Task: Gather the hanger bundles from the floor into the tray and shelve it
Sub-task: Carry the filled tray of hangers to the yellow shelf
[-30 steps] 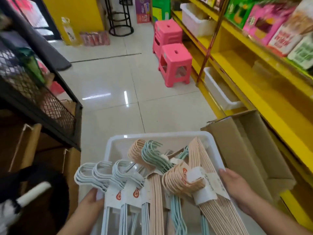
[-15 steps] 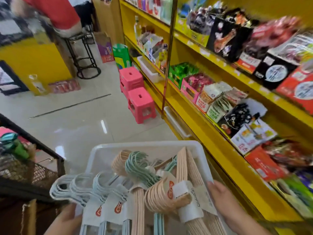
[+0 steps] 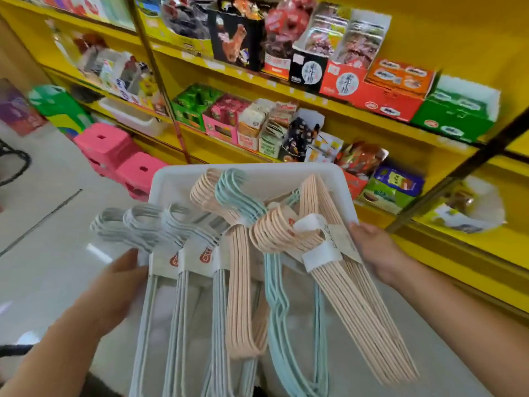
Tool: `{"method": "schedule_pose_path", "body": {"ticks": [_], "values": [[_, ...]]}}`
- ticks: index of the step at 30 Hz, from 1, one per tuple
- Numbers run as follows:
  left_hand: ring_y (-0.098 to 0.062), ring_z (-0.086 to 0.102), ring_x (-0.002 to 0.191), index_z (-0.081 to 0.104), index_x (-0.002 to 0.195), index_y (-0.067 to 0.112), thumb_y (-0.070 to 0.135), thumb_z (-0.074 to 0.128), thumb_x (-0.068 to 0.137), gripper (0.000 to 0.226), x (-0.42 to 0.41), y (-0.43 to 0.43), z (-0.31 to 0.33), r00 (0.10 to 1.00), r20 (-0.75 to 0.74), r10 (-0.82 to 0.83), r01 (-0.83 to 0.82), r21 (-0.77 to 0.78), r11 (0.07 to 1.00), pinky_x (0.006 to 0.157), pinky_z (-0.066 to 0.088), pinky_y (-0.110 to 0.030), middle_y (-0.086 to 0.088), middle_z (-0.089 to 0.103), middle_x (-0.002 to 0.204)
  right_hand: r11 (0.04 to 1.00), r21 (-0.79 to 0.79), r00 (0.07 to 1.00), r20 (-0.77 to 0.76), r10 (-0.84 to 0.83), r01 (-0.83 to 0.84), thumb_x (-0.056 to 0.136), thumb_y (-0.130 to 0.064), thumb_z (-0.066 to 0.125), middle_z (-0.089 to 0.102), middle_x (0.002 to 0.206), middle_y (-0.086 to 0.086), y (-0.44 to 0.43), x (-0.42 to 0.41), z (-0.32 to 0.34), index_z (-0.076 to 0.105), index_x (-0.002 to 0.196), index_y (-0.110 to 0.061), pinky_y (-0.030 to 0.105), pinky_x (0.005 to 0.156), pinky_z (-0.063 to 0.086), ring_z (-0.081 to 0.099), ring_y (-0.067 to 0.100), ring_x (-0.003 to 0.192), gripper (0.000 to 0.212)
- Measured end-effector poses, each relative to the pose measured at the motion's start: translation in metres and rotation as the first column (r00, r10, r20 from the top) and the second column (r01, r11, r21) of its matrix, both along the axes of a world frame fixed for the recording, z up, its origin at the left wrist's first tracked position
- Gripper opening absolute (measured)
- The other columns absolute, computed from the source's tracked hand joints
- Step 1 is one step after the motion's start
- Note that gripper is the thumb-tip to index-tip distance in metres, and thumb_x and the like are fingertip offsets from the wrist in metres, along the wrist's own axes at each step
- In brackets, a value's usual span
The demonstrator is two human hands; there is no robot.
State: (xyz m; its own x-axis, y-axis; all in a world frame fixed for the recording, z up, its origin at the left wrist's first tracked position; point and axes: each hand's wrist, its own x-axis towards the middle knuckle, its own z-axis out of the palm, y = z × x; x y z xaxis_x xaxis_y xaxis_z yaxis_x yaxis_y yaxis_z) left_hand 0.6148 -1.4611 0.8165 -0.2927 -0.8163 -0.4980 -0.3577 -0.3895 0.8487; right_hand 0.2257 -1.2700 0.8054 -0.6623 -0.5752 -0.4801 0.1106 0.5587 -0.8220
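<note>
At 12 o'clock, yellow shelving (image 3: 372, 116) now fills view vs floor 1 s ago. My L hand (image 3: 120, 285) & R hand (image 3: 378, 250) clamp tray (image 3: 257, 170) sides w/ hanger bundles (image 3: 243, 282) aboard; I judge gathering done, shelving next.

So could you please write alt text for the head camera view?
Two hands, left and right, carry a white tray of bundled hangers in grey, peach and mint toward yellow shelves of packaged goods; pink stools stand on the floor.

Hanger bundles (image 3: 246, 282) in tray (image 3: 340, 179). Left hand (image 3: 120, 285) at tray's left edge, right hand (image 3: 378, 250) at right edge. Shelves (image 3: 357, 110) behind tray; stools (image 3: 120, 156) on floor (image 3: 43, 253), left.
</note>
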Motion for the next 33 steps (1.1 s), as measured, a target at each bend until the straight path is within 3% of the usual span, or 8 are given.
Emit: {"method": "schedule_pose_path", "body": {"ticks": [3, 9, 11, 14, 18, 24, 28, 33], "values": [[-0.02, 0.076, 0.072, 0.07, 0.097, 0.013, 0.008, 0.07, 0.07, 0.027, -0.023, -0.004, 0.007, 0.988, -0.106, -0.108, 0.115, 0.058, 0.992, 0.08, 0.054, -0.04, 0.0, 0.082, 0.078, 0.995, -0.008, 0.995, -0.023, -0.095, 0.095, 0.103, -0.024, 0.045, 0.071, 0.081, 0.002, 0.028, -0.004, 0.005, 0.069, 0.099, -0.01, 0.024, 0.06, 0.053, 0.067, 0.016, 0.071, 0.029], [-0.012, 0.076, 0.062, 0.07, 0.091, 0.012, -0.009, 0.053, 0.093, 0.027, -0.086, 0.002, -0.005, 0.946, -0.078, -0.314, 0.317, 0.033, 0.948, 0.063, 0.06, -0.034, -0.002, 0.081, 0.077, 0.958, 0.008, 0.958, -0.032, -0.285, 0.286, 0.103, -0.024, 0.044, 0.074, 0.089, 0.014, 0.108, -0.015, 0.007, 0.069, 0.104, -0.006, 0.028, 0.061, 0.056, 0.07, 0.018, 0.067, 0.031], [-0.018, 0.078, 0.074, 0.074, 0.099, 0.013, -0.007, 0.055, 0.094, 0.028, -0.112, 0.009, -0.002, 0.918, -0.109, -0.381, 0.388, 0.058, 0.92, 0.075, 0.06, -0.038, -0.005, 0.082, 0.089, 0.938, 0.009, 0.938, -0.025, -0.347, 0.347, 0.103, -0.023, 0.044, 0.072, 0.081, 0.01, 0.137, -0.015, 0.011, 0.068, 0.1, -0.008, 0.023, 0.054, 0.055, 0.07, 0.013, 0.059, 0.028], [-0.034, 0.075, 0.1, 0.075, 0.112, 0.015, 0.002, 0.068, 0.087, 0.029, -0.151, 0.018, -0.005, 0.851, -0.156, -0.501, 0.513, 0.048, 0.857, 0.096, 0.055, -0.051, -0.016, 0.079, 0.113, 0.872, 0.021, 0.872, -0.027, -0.489, 0.49, 0.101, -0.029, 0.048, 0.075, 0.093, 0.015, 0.183, -0.017, 0.009, 0.068, 0.105, -0.01, 0.036, 0.072, 0.058, 0.071, 0.025, 0.077, 0.029], [-0.021, 0.08, 0.088, 0.082, 0.101, 0.025, 0.005, 0.077, 0.067, 0.04, -0.208, 0.04, 0.005, 0.747, -0.237, -0.622, 0.657, 0.114, 0.745, 0.079, 0.064, -0.038, -0.008, 0.082, 0.106, 0.78, 0.031, 0.781, -0.035, -0.624, 0.625, 0.102, -0.029, 0.046, 0.07, 0.093, 0.009, 0.238, -0.008, 0.019, 0.064, 0.112, -0.012, 0.028, 0.062, 0.048, 0.065, 0.019, 0.076, 0.026], [-0.023, 0.078, 0.083, 0.077, 0.105, 0.019, 0.018, 0.055, 0.095, 0.025, -0.283, 0.084, 0.018, 0.617, -0.258, -0.743, 0.787, 0.197, 0.585, 0.065, 0.061, -0.035, -0.014, 0.079, 0.103, 0.597, 0.06, 0.599, -0.045, -0.799, 0.8, 0.102, -0.032, 0.047, 0.072, 0.097, 0.015, 0.315, 0.014, 0.037, 0.066, 0.113, -0.007, 0.039, 0.079, 0.051, 0.067, 0.033, 0.086, 0.033], [-0.029, 0.075, 0.106, 0.07, 0.127, 0.021, 0.049, 0.055, 0.097, 0.043, -0.315, 0.121, 0.023, 0.55, -0.251, -0.797, 0.831, 0.262, 0.491, 0.084, 0.056, -0.042, -0.013, 0.078, 0.119, 0.495, 0.054, 0.498, -0.057, -0.865, 0.867, 0.101, -0.033, 0.05, 0.072, 0.091, 0.006, 0.353, 0.028, 0.049, 0.065, 0.114, -0.015, 0.031, 0.065, 0.049, 0.066, 0.024, 0.08, 0.027], [-0.023, 0.075, 0.111, 0.06, 0.138, 0.032, 0.034, 0.075, 0.087, 0.053, -0.338, 0.163, 0.022, 0.417, -0.328, -0.848, 0.908, 0.182, 0.377, 0.084, 0.061, -0.042, 0.003, 0.076, 0.127, 0.404, 0.061, 0.408, -0.074, -0.91, 0.913, 0.101, -0.033, 0.049, 0.073, 0.074, 0.002, 0.387, 0.037, 0.059, 0.064, 0.107, -0.019, 0.028, 0.062, 0.047, 0.065, 0.023, 0.075, 0.021]]}}
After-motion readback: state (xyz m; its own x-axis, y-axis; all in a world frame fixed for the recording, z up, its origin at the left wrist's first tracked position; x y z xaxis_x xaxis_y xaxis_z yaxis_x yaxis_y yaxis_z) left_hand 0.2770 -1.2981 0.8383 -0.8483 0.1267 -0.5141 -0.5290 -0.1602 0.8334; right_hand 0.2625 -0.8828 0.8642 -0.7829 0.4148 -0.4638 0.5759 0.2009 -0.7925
